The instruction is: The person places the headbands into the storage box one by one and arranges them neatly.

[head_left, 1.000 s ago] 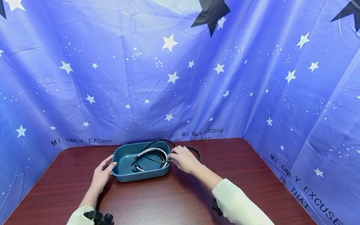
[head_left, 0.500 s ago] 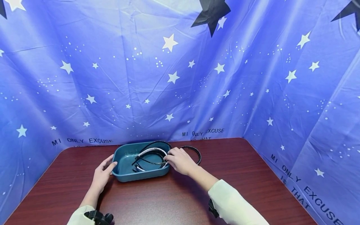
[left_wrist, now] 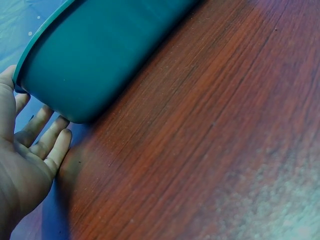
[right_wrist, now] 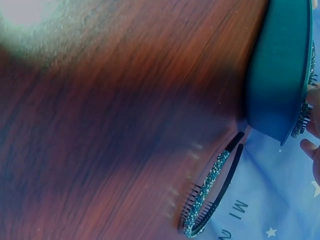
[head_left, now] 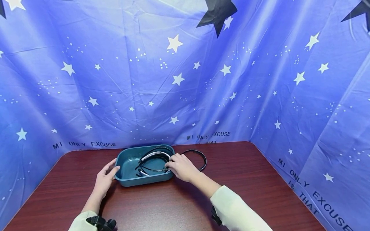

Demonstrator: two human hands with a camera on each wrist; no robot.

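Note:
My left hand holds the left end of a dark teal plastic bin, thumb over the rim and the other fingers against the outer wall. At the bin's right end, my right hand pinches a dark glittery headband with comb teeth. Its band now lies mostly within the bin, above other headbands. Among those is a white headband; the overlap hides how many there are. Just right of the bin, another glittery headband lies on the table, partly behind my right hand.
The reddish wood-grain table extends in front of the bin and to both sides. A blue star-printed curtain hangs close behind the table and along its sides. Black camera mounts sit at both wrists.
My right hand has moved left and slightly down, carrying the dark headband further into the bin. The headband on the table is now more exposed. My left hand and the bin have stayed put.

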